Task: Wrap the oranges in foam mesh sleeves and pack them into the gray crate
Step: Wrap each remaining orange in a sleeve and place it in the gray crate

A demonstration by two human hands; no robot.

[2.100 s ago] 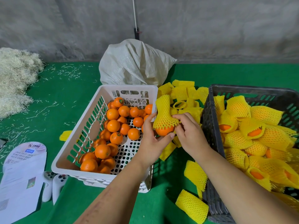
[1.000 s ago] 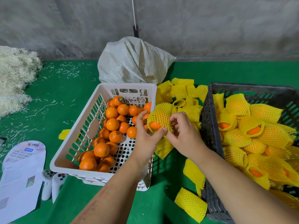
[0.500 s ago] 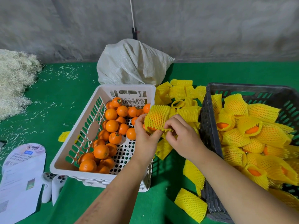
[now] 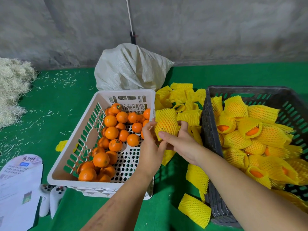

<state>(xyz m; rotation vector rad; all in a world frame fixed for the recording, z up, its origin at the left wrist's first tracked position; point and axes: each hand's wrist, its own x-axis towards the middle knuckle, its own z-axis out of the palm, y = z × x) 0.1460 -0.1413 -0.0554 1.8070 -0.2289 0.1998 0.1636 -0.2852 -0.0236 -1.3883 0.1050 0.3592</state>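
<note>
Two hands meet over the green bench (image 4: 55, 104), between two crates. Far left: a heap of pale shredded fibre (image 4: 11, 87) and, nearer the viewer, a printed paper sheet (image 4: 18, 185) with a white game controller (image 4: 50, 197) beside it. Left of centre: the white crate (image 4: 70, 144) holding loose, unwrapped oranges (image 4: 111, 132), roughly two dozen as far as can be counted, with much of its perforated floor showing. Behind it stands a white woven sack (image 4: 130, 69). Centre: the left hand (image 4: 150, 144) and right hand (image 4: 181, 144) together hold one orange in a yellow foam mesh sleeve (image 4: 166, 122), just above the white crate's right rim; the fingers (image 4: 164, 135) of both hands are curled round the lower end of the sleeve, which covers the fruit almost completely. Behind and below the hands lie spare empty sleeves (image 4: 181, 95), flattened on the bench. Right: the gray crate (image 4: 210, 130), already piled with sleeved oranges (image 4: 236, 140) across its visible area. Judged progress: well past halfway. The orange in hand appears fully sleeved and ready to go into the gray crate; the loose fruit in the white crate remains to be wrapped.
</note>
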